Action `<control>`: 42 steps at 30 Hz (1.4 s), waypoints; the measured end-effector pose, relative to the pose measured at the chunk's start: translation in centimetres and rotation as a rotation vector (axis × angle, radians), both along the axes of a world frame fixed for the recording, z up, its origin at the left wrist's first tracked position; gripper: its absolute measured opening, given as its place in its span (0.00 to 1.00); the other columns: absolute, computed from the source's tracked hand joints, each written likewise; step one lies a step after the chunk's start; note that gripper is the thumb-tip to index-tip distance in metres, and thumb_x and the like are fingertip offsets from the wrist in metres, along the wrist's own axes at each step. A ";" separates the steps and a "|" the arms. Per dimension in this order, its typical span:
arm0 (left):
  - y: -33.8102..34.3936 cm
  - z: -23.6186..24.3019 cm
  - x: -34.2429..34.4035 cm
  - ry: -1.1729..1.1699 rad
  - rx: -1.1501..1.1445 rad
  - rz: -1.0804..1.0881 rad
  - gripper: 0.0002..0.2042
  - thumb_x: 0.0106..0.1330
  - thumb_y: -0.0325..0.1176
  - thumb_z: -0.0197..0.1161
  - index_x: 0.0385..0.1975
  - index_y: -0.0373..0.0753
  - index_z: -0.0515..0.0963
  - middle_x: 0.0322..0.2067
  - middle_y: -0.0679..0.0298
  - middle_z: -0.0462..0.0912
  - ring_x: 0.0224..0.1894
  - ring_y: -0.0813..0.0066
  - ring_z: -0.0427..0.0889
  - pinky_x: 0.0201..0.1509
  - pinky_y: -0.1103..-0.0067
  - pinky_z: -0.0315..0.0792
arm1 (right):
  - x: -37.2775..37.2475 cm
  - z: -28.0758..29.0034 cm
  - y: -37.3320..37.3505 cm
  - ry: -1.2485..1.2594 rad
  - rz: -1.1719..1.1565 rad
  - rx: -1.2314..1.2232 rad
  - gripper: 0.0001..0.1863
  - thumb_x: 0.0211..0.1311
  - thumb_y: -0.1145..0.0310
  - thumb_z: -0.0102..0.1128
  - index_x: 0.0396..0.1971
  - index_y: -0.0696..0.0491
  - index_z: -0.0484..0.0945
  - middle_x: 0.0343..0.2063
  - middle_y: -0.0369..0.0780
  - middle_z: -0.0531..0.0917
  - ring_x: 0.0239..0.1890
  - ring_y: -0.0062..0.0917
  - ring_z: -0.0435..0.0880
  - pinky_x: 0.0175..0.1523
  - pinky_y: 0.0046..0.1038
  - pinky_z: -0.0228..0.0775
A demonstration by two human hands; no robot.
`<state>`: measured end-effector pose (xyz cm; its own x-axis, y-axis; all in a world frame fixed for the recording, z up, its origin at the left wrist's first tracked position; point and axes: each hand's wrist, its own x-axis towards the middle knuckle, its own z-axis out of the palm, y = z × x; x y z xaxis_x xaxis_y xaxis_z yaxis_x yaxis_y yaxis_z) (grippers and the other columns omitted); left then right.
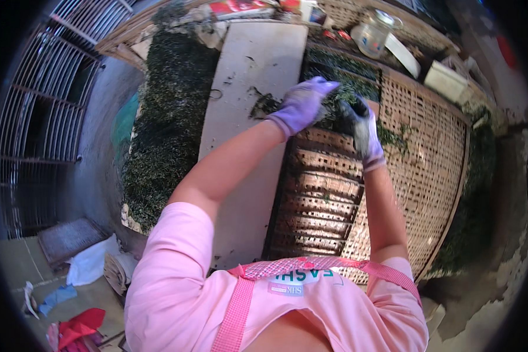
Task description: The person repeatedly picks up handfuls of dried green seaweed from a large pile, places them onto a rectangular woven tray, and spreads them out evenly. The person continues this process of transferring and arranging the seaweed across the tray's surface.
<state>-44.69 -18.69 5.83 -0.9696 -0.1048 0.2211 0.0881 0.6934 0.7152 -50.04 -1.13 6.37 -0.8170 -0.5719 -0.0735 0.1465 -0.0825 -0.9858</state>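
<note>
Left hand (304, 107), purple-gloved, beside green leaves (337, 112); grip unclear. Right hand (362, 130), also gloved, at same leaves. Pale board (246, 176) left of left hand; dark leaf heap (170, 117) farther left. Perforated woven panel (425, 170) right of right hand; glass jar (374, 36) beyond.

There are 2 purple-gloved grips (303, 107) (365, 128), 1 pale board (249, 82) and 1 clear jar (374, 37).

Clear jar (373, 37), red cloth (82, 328), metal grille (48, 92)
</note>
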 end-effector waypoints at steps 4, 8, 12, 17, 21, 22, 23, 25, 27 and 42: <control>3.3 -1.4 0.0 0.012 -0.687 -0.140 0.29 0.62 0.24 0.44 0.65 0.55 0.64 0.63 0.57 0.63 0.62 0.56 0.65 0.64 0.62 0.60 | -3.4 -3.9 6.5 0.802 -0.165 0.897 0.18 0.49 0.69 0.64 0.43 0.44 0.82 0.44 0.40 0.83 0.46 0.43 0.80 0.53 0.36 0.73; 1.5 -5.1 2.6 0.181 -0.557 0.110 0.30 0.59 0.34 0.58 0.65 0.56 0.64 0.66 0.56 0.61 0.68 0.55 0.57 0.72 0.62 0.48 | -2.8 -4.8 10.1 0.580 -0.430 0.645 0.16 0.55 0.73 0.61 0.45 0.51 0.81 0.46 0.43 0.82 0.50 0.36 0.80 0.60 0.32 0.69; 4.3 -5.2 4.1 -0.058 -0.771 -0.195 0.25 0.64 0.40 0.58 0.62 0.47 0.69 0.64 0.58 0.67 0.68 0.59 0.60 0.74 0.64 0.46 | 0.6 -6.1 6.1 0.982 -0.308 0.596 0.25 0.52 0.74 0.61 0.54 0.52 0.74 0.53 0.44 0.78 0.59 0.38 0.74 0.68 0.36 0.61; 1.9 -6.4 5.3 0.021 -0.690 -0.170 0.23 0.67 0.41 0.52 0.63 0.48 0.68 0.66 0.61 0.64 0.70 0.61 0.58 0.74 0.64 0.45 | 0.7 -6.8 9.2 1.108 0.065 1.158 0.37 0.46 0.59 0.67 0.61 0.46 0.70 0.61 0.39 0.72 0.67 0.34 0.64 0.73 0.38 0.47; 1.8 -6.2 5.5 0.095 -0.550 -0.086 0.25 0.68 0.40 0.51 0.65 0.47 0.64 0.68 0.60 0.61 0.71 0.58 0.55 0.74 0.64 0.44 | 3.2 -7.4 5.7 1.113 0.164 0.849 0.33 0.47 0.68 0.65 0.59 0.48 0.71 0.60 0.41 0.73 0.66 0.35 0.65 0.73 0.35 0.49; 1.8 -5.5 6.0 0.081 -0.571 -0.055 0.25 0.68 0.40 0.51 0.65 0.47 0.64 0.68 0.60 0.60 0.71 0.58 0.55 0.74 0.64 0.44 | 2.5 -7.6 5.4 1.039 0.143 0.853 0.30 0.49 0.68 0.64 0.57 0.49 0.73 0.58 0.42 0.74 0.64 0.35 0.68 0.71 0.33 0.54; 1.8 -5.0 6.5 0.067 -0.593 -0.024 0.25 0.68 0.39 0.51 0.65 0.47 0.64 0.68 0.60 0.60 0.71 0.57 0.55 0.74 0.65 0.44 | 1.7 -7.6 5.2 0.965 0.122 0.856 0.27 0.51 0.69 0.64 0.55 0.50 0.75 0.56 0.42 0.76 0.62 0.35 0.72 0.69 0.32 0.59; 0.5 -5.2 8.2 -0.102 -0.631 -0.106 0.25 0.67 0.41 0.54 0.64 0.47 0.65 0.68 0.60 0.61 0.71 0.57 0.53 0.73 0.62 0.45 | 2.2 -5.0 3.1 0.731 -0.123 0.421 0.17 0.57 0.73 0.56 0.48 0.53 0.79 0.50 0.45 0.80 0.53 0.38 0.79 0.59 0.32 0.71; -1.0 -4.3 7.3 -0.105 -0.564 -0.268 0.27 0.66 0.43 0.55 0.65 0.47 0.64 0.68 0.61 0.60 0.72 0.57 0.52 0.73 0.60 0.44 | 2.1 -7.3 1.3 0.917 0.045 0.431 0.18 0.56 0.72 0.58 0.48 0.53 0.78 0.52 0.45 0.79 0.55 0.39 0.77 0.61 0.34 0.69; -0.6 2.4 -2.3 -0.472 0.028 -0.289 0.14 0.62 0.36 0.62 0.46 0.41 0.79 0.41 0.58 0.84 0.40 0.59 0.81 0.48 0.74 0.74 | 2.4 -5.7 -0.6 0.704 0.249 0.387 0.24 0.44 0.74 0.58 0.47 0.51 0.79 0.48 0.46 0.81 0.56 0.40 0.75 0.63 0.36 0.65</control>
